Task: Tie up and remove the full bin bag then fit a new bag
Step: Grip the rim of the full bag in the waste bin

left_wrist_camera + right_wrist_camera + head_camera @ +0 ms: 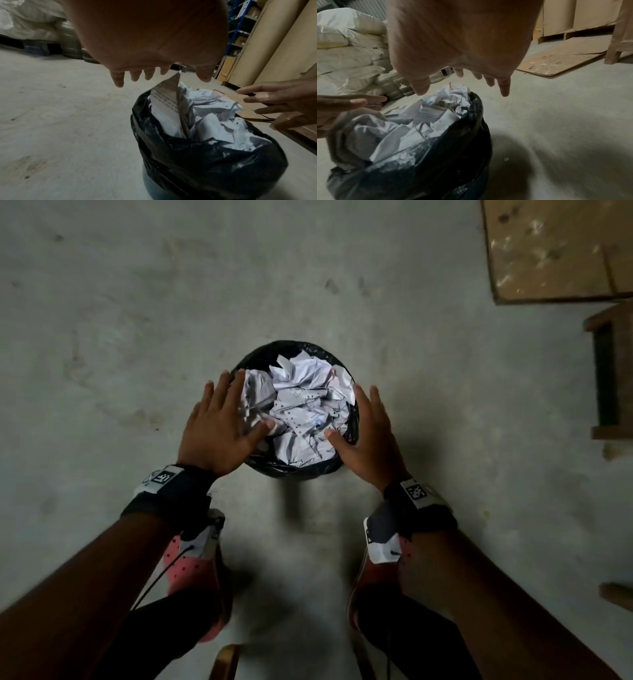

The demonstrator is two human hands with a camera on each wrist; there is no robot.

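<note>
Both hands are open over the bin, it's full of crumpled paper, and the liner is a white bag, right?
Not quite: the bin bag is black, not white, as the head view shows. The rest holds: the left hand and right hand are open over the bin, which is full of crumpled paper.

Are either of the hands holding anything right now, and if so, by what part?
Nothing is held. The left hand and right hand are spread open above the bin bag, fingers straight.
</note>
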